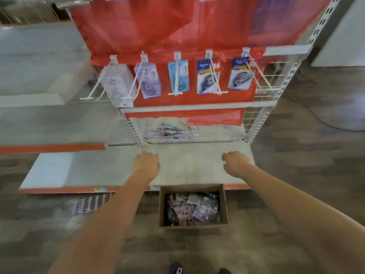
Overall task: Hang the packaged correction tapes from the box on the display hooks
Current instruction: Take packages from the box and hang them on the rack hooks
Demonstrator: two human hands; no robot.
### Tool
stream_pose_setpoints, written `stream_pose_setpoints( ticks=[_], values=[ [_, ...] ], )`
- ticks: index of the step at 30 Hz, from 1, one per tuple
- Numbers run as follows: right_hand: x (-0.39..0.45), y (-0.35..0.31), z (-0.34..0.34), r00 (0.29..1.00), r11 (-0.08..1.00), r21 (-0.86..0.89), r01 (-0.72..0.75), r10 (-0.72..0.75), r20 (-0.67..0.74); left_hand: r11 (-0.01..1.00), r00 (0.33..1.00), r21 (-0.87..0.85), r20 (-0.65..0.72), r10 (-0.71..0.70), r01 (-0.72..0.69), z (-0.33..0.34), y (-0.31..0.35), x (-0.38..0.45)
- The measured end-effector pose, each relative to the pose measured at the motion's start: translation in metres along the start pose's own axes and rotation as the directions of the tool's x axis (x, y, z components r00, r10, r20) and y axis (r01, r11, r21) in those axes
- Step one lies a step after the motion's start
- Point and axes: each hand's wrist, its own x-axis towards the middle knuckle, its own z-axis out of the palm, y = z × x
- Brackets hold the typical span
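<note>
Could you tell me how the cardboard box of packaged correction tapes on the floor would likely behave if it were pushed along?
The cardboard box sits flat and wide on the floor, so it would probably slide rather than tip. Its top is open and the packets lie loose, so they may shift. It looks only partly full, hence likely light.

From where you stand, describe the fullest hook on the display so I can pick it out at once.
Find the red backing panel above the grey shelf, with its row of white display hooks. The fullest hook is the leftmost loaded one. It carries a thick stack of pale, clear-fronted packs, while each neighbour to its right shows only a thin hanging of coloured cards.
</note>
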Motion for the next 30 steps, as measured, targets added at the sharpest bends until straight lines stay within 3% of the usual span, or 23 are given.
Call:
stream_pose_setpoints(
  ticks=[8, 17, 23, 27, 30],
  values=[
    [0.057, -0.021, 0.149, 0.976, 0.999, 0.024, 0.032, -0.036, 0.213, 0.992, 0.985, -0.082, 0.131, 0.108, -0.098, 0.164, 0.036, 0.023],
    [0.165, -0.023, 0.374, 0.899, 0.994, 0.112, 0.013, -0.061, 0.434, 0.962, 0.933, -0.146, 0.250, 0.260, -0.229, 0.371, 0.126, 0.100],
    [0.251, -0.023, 0.515, 0.892, 0.992, 0.116, 0.038, -0.087, 0.444, 0.952, 0.886, -0.163, 0.352, 0.302, -0.260, 0.508, 0.171, 0.177],
    [0.287, -0.027, 0.557, 0.919, 0.988, 0.132, 0.075, -0.120, 0.376, 0.953, 0.825, -0.097, 0.481, 0.297, -0.287, 0.560, 0.184, 0.211],
    [0.302, -0.027, 0.574, 0.917, 0.991, 0.115, 0.071, -0.110, 0.383, 0.946, 0.814, -0.054, 0.495, 0.304, -0.321, 0.590, 0.185, 0.220]
  ],
)
